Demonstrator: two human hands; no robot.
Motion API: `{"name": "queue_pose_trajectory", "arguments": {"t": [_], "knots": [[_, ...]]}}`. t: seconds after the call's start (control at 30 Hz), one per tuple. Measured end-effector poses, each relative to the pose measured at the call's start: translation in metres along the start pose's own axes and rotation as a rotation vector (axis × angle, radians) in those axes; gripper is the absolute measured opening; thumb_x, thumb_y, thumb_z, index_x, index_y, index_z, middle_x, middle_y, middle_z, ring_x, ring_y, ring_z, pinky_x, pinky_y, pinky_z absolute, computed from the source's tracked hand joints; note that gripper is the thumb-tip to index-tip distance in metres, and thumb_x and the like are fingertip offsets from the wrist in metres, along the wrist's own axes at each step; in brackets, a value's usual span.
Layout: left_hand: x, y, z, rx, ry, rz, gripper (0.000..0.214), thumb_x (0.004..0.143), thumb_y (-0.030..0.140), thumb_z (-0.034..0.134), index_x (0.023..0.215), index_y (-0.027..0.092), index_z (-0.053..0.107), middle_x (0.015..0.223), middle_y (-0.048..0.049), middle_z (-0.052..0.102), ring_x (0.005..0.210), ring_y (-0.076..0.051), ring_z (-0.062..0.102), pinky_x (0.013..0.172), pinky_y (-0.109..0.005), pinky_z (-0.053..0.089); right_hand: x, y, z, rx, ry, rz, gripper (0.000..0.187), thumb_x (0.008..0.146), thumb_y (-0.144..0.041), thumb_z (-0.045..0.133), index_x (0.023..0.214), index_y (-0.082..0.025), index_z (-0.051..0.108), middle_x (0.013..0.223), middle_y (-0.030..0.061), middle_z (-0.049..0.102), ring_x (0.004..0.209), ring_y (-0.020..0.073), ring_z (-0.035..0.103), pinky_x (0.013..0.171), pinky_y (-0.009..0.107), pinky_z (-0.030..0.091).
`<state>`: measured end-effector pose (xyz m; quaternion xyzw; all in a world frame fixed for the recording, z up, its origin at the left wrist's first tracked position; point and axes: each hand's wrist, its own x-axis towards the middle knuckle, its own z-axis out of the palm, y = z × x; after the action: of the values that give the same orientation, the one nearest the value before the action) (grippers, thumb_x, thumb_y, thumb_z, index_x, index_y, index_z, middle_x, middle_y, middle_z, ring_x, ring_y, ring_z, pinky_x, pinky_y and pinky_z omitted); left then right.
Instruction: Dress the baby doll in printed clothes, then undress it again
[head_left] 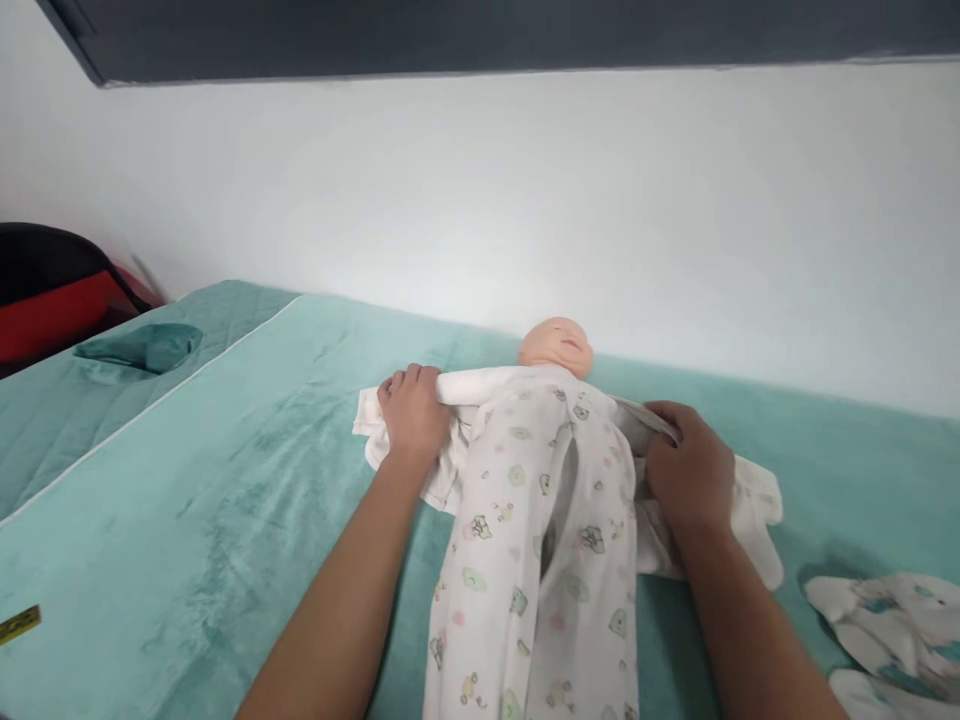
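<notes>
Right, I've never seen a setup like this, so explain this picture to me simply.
There is no machine here, just a person's two bare hands. The single picture comes from a camera worn on that person's head, looking forward and down, so the forearms enter from the bottom.

On a teal cover lies a baby doll, its head near the wall. A printed garment lies over its body, and white cloth spreads out at both sides.

The left hand is on the cloth at one side; its grip is unclear. The right hand holds a cloth edge opposite. More folded fabric lies at lower right.
</notes>
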<state>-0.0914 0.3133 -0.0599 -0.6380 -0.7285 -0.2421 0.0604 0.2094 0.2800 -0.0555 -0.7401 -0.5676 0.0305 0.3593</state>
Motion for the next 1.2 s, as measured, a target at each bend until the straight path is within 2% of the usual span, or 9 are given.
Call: {"name": "queue_pose_trajectory", "arguments": {"t": [0.13, 0.27, 0.37, 0.47, 0.6, 0.7, 0.8, 1.03, 1.2], "knots": [[-0.005, 0.014, 0.002, -0.136, 0.066, 0.114, 0.052, 0.067, -0.002, 0.043, 0.110, 0.021, 0.062, 0.120, -0.0095, 0.062, 0.116, -0.032, 0.052, 0.102, -0.051, 0.036, 0.004, -0.006, 0.007, 0.040, 0.018, -0.040, 0.040, 0.077, -0.018, 0.045, 0.108, -0.023, 0.069, 0.105, 0.0063, 0.073, 0.094, 0.0286, 0.064, 0.076, 0.038, 0.045], [-0.014, 0.028, -0.004, -0.499, 0.127, 0.151, 0.049, 0.067, -0.002, 0.041, 0.102, 0.022, 0.063, 0.111, -0.0044, 0.066, 0.112, -0.025, 0.057, 0.101, -0.043, 0.042, 0.008, -0.004, 0.009, 0.070, 0.014, -0.064, 0.037, 0.078, -0.018, 0.046, 0.107, -0.024, 0.068, 0.103, 0.0065, 0.073, 0.092, 0.0273, 0.063, 0.076, 0.037, 0.044], [-0.026, 0.041, -0.026, -0.787, 0.083, 0.153, 0.035, 0.079, 0.005, 0.042, 0.100, 0.023, 0.064, 0.107, -0.0019, 0.068, 0.106, -0.021, 0.061, 0.097, -0.037, 0.047, 0.008, -0.001, 0.007, 0.067, -0.003, -0.062, 0.037, 0.078, -0.018, 0.047, 0.108, -0.024, 0.068, 0.102, 0.0066, 0.073, 0.091, 0.0272, 0.062, 0.077, 0.037, 0.043], [-0.035, 0.070, -0.055, -0.931, -0.040, 0.275, 0.028, 0.089, 0.014, 0.043, 0.103, 0.024, 0.065, 0.110, -0.0016, 0.068, 0.109, -0.019, 0.062, 0.100, -0.034, 0.047, 0.008, -0.003, 0.004, 0.046, -0.031, -0.044, 0.035, 0.078, -0.019, 0.048, 0.107, -0.023, 0.067, 0.101, 0.0075, 0.072, 0.093, 0.0286, 0.062, 0.080, 0.039, 0.043], [-0.035, 0.127, -0.070, -0.648, -0.300, 0.473, 0.027, 0.090, 0.019, 0.045, 0.110, 0.025, 0.063, 0.121, -0.0031, 0.066, 0.113, -0.021, 0.060, 0.098, -0.036, 0.046, 0.007, -0.004, 0.001, 0.064, -0.041, -0.044, 0.036, 0.077, -0.017, 0.047, 0.107, -0.021, 0.066, 0.104, 0.0085, 0.072, 0.097, 0.0290, 0.062, 0.085, 0.041, 0.043], [-0.026, 0.164, -0.058, -0.177, -0.466, 0.652, 0.025, 0.088, 0.018, 0.048, 0.109, 0.019, 0.062, 0.116, -0.0083, 0.066, 0.112, -0.025, 0.058, 0.098, -0.040, 0.045, 0.008, 0.000, 0.002, 0.123, -0.005, -0.066, 0.037, 0.075, -0.015, 0.046, 0.105, -0.021, 0.066, 0.105, 0.0085, 0.072, 0.098, 0.0277, 0.063, 0.087, 0.040, 0.043], [-0.017, 0.189, -0.037, 0.128, -0.501, 0.767, 0.028, 0.086, 0.019, 0.053, 0.111, 0.012, 0.061, 0.118, -0.0150, 0.063, 0.114, -0.030, 0.056, 0.098, -0.045, 0.043, 0.010, 0.005, 0.005, 0.192, 0.039, -0.083, 0.034, 0.075, -0.017, 0.047, 0.102, -0.020, 0.067, 0.105, 0.0091, 0.072, 0.098, 0.0273, 0.063, 0.087, 0.039, 0.044], [0.001, 0.219, -0.003, 0.270, -0.676, 0.780, 0.024, 0.082, 0.018, 0.059, 0.106, 0.015, 0.066, 0.109, -0.0160, 0.069, 0.107, -0.029, 0.062, 0.092, -0.043, 0.045, 0.014, 0.009, 0.001, 0.222, -0.005, -0.037, 0.029, 0.076, -0.022, 0.050, 0.099, -0.021, 0.069, 0.106, 0.0083, 0.073, 0.099, 0.0269, 0.064, 0.089, 0.040, 0.044], [0.013, 0.213, -0.018, 0.249, -0.685, 0.814, 0.034, 0.081, 0.017, 0.060, 0.114, 0.014, 0.060, 0.112, -0.0154, 0.068, 0.109, -0.031, 0.061, 0.089, -0.043, 0.047, 0.016, 0.016, -0.008, 0.257, -0.035, 0.060, 0.033, 0.073, -0.026, 0.053, 0.101, -0.020, 0.068, 0.103, 0.0091, 0.073, 0.094, 0.0266, 0.066, 0.087, 0.042, 0.047]]}}
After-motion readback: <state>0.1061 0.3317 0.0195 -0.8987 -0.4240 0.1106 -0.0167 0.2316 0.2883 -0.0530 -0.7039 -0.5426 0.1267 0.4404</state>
